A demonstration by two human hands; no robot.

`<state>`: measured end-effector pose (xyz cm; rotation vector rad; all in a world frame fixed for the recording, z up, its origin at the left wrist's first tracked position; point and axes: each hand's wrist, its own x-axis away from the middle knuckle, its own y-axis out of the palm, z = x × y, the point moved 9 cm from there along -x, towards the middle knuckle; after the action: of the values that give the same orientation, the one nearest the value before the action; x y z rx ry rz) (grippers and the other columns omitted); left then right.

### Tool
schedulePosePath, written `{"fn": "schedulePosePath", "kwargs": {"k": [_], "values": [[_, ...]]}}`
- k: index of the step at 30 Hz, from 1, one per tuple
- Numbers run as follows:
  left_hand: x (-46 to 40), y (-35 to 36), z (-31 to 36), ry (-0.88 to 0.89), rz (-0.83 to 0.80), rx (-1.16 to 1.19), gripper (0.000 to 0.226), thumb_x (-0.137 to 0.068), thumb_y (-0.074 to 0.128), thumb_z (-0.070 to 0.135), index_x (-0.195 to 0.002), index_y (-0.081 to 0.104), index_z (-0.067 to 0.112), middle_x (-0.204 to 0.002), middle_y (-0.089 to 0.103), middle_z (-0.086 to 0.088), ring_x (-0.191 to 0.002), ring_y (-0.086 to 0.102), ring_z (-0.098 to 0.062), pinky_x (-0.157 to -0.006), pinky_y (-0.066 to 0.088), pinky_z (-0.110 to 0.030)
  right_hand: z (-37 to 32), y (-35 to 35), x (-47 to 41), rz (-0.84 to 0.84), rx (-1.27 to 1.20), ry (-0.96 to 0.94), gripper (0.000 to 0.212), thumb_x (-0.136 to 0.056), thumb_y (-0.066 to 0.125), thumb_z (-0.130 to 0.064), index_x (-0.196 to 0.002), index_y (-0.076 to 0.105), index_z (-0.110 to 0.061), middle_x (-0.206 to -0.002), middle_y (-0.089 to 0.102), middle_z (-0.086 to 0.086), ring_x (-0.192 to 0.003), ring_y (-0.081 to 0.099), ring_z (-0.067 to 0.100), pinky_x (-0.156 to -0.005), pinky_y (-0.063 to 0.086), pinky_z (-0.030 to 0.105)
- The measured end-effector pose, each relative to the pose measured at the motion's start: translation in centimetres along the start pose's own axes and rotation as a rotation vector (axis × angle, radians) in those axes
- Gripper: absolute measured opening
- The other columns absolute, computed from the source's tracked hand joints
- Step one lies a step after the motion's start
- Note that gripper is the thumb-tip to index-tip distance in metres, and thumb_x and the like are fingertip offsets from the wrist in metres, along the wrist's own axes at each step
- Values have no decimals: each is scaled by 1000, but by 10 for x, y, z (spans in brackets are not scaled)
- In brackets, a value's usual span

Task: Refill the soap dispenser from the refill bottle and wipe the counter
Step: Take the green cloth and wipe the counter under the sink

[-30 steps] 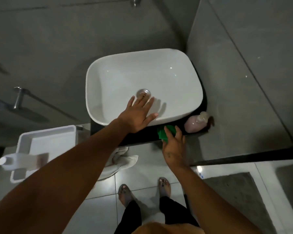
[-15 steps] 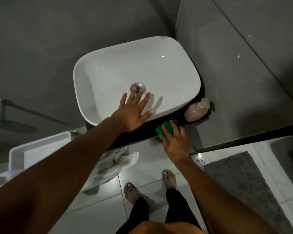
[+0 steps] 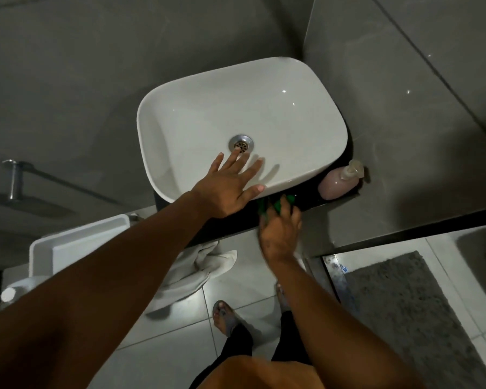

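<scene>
A white basin [image 3: 278, 108] sits on a narrow black counter [image 3: 309, 204]. My left hand [image 3: 227, 186] rests flat on the basin's near rim, fingers spread, holding nothing. My right hand [image 3: 278, 228] presses a green cloth [image 3: 275, 204] onto the counter's front strip, just below the basin. The pink soap dispenser [image 3: 338, 182] with a pale pump stands at the counter's right end, against the wall, a short way right of the cloth. A white bottle [image 3: 14, 290], partly hidden by my left arm, lies at the far left.
A white tray [image 3: 76, 242] stands left of the counter. A white towel [image 3: 197, 270] lies on the tiled floor under the counter. A grey mat [image 3: 410, 310] covers the floor at right. Grey walls close in behind and to the right.
My right hand has slid the green cloth a little left along the counter, closer under my left hand. The camera view has shifted, so the basin sits further right in frame.
</scene>
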<state>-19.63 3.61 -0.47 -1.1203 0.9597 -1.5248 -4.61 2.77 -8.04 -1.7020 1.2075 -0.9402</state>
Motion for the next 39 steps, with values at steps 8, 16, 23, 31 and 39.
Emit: {"fn": "schedulePosePath", "kwargs": {"k": [8, 16, 23, 31, 39], "values": [[42, -11, -38, -12, 12, -38, 78, -100, 13, 68, -165, 6, 27, -173, 10, -11, -160, -5, -29, -129, -1, -50, -67, 43, 48, -161, 114, -421, 50, -92, 60, -33, -141, 51, -31, -153, 44, 6, -131, 41, 40, -103, 39, 48], [71, -21, -77, 113, -3, -187, 83, -98, 12, 69, -165, 15, 19, -170, 22, -14, -160, 11, -32, -129, 11, -48, -129, 64, 69, -212, 95, -537, 48, -91, 63, -24, -139, 57, -24, -150, 48, 9, -132, 42, 40, -105, 40, 49], [71, -28, -104, 152, 15, -260, 101, -88, 12, 86, -164, 20, 19, -168, 27, -17, -158, 15, -36, -128, 12, -52, -158, 81, 76, -178, 52, -531, 47, -91, 65, -26, -137, 57, -23, -150, 48, 9, -128, 43, 41, -101, 42, 50], [64, -33, -116, 141, -2, -294, 117, -77, 13, 97, -164, 17, 19, -170, 23, -15, -159, 13, -33, -128, 11, -52, -209, 88, 72, -103, -38, -547, 36, -90, 65, -24, -126, 64, -19, -144, 53, 9, -123, 47, 41, -95, 44, 48], [67, -35, -115, 116, 41, -299, 118, -79, 13, 97, -164, 20, 16, -168, 26, -17, -158, 17, -35, -128, 13, -53, -137, 72, 65, -134, 12, -593, 47, -89, 67, -22, -136, 60, -24, -150, 51, 5, -123, 48, 42, -98, 44, 46]]}}
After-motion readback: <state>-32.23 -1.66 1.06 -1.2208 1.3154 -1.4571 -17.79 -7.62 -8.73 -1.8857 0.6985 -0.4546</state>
